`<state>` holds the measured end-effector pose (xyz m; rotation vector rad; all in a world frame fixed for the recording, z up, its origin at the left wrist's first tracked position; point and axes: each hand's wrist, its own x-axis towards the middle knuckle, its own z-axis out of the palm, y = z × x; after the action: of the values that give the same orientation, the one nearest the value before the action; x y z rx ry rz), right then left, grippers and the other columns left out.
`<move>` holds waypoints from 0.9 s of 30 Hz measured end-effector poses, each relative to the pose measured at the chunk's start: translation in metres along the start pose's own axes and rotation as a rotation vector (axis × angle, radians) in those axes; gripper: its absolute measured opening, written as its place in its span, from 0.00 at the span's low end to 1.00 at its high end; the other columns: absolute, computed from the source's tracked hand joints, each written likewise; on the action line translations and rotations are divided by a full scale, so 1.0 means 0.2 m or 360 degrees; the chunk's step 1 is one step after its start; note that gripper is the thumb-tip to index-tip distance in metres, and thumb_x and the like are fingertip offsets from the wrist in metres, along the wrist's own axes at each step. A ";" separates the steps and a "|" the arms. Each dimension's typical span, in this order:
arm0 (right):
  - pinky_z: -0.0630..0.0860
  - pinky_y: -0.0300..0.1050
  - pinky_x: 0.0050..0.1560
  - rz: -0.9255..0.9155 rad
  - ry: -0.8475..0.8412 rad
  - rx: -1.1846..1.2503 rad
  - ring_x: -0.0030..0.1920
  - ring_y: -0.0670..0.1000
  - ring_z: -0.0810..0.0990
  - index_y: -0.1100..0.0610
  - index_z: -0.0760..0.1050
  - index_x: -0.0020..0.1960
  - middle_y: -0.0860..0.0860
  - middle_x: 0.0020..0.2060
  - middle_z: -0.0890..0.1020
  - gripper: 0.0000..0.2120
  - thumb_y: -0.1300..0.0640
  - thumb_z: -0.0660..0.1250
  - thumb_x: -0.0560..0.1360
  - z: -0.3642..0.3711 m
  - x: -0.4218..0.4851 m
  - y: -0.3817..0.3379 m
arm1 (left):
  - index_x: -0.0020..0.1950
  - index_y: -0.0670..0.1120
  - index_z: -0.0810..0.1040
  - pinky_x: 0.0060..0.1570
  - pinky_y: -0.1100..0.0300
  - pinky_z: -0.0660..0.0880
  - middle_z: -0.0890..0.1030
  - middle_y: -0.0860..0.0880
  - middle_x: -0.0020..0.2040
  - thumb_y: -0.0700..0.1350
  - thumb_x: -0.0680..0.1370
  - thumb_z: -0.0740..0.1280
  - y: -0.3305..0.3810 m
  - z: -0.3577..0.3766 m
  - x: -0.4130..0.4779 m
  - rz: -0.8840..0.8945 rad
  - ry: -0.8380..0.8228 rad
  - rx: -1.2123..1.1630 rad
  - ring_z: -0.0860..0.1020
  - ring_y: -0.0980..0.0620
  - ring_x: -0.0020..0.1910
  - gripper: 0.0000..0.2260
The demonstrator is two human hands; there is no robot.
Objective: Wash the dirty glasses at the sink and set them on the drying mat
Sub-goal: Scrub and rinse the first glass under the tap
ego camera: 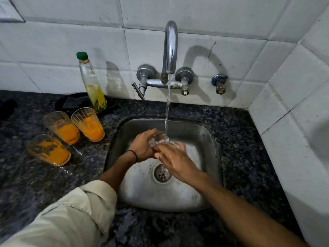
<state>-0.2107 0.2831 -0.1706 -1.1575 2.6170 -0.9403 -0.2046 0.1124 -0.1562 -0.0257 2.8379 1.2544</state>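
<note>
Over the steel sink [210, 139] my left hand [142, 146] grips a clear glass [157, 139] under the running stream from the tap [170, 49]. My right hand [173, 160] is wet and lies against the glass's near end, fingers on it. Both hands hide most of the glass. Three dirty glasses with orange residue stand on the dark counter left of the sink: one [49, 150] nearest me, one [62, 127] behind it, one [89, 123] closest to the sink.
A clear bottle with a green cap [92, 84] stands behind the dirty glasses, in front of a black pan [71, 102]. A white tiled wall rises close on the right. The drain [162, 173] lies below my hands. A small valve [219, 83] juts from the back wall.
</note>
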 end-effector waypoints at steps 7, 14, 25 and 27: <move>0.68 0.43 0.40 0.0223 0.0259 0.0149 0.31 0.44 0.73 0.50 0.71 0.34 0.44 0.30 0.76 0.22 0.37 0.59 0.80 -0.04 0.10 -0.02 | 0.56 0.49 0.78 0.50 0.56 0.79 0.83 0.51 0.50 0.43 0.63 0.78 0.09 0.05 -0.01 -0.0126 -0.0211 -0.0288 0.82 0.52 0.50 0.23; 0.78 0.50 0.34 0.1794 0.1030 0.2242 0.29 0.56 0.79 0.59 0.79 0.36 0.55 0.27 0.81 0.12 0.55 0.70 0.75 0.09 0.19 -0.05 | 0.60 0.52 0.78 0.51 0.58 0.76 0.82 0.52 0.55 0.58 0.65 0.77 0.23 -0.02 -0.04 -0.0421 -0.0136 0.0314 0.80 0.50 0.53 0.26; 0.74 0.42 0.31 0.2106 0.0763 0.2788 0.28 0.51 0.76 0.58 0.76 0.42 0.53 0.27 0.78 0.15 0.45 0.65 0.76 0.30 0.11 0.00 | 0.65 0.52 0.77 0.53 0.58 0.76 0.82 0.49 0.59 0.53 0.67 0.79 0.20 0.04 -0.06 -0.0331 -0.0057 0.0276 0.80 0.49 0.56 0.27; 0.73 0.42 0.35 0.2107 0.0526 0.2499 0.29 0.51 0.77 0.56 0.78 0.42 0.51 0.25 0.79 0.15 0.44 0.70 0.73 0.26 0.09 0.06 | 0.61 0.52 0.78 0.51 0.56 0.78 0.82 0.49 0.56 0.52 0.66 0.80 0.14 0.05 -0.10 -0.0385 0.0011 0.0083 0.80 0.50 0.53 0.26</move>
<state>-0.2126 0.2502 -0.2169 0.9566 1.1883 -1.9287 -0.1852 0.1379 -0.1414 -0.3606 2.7676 1.1316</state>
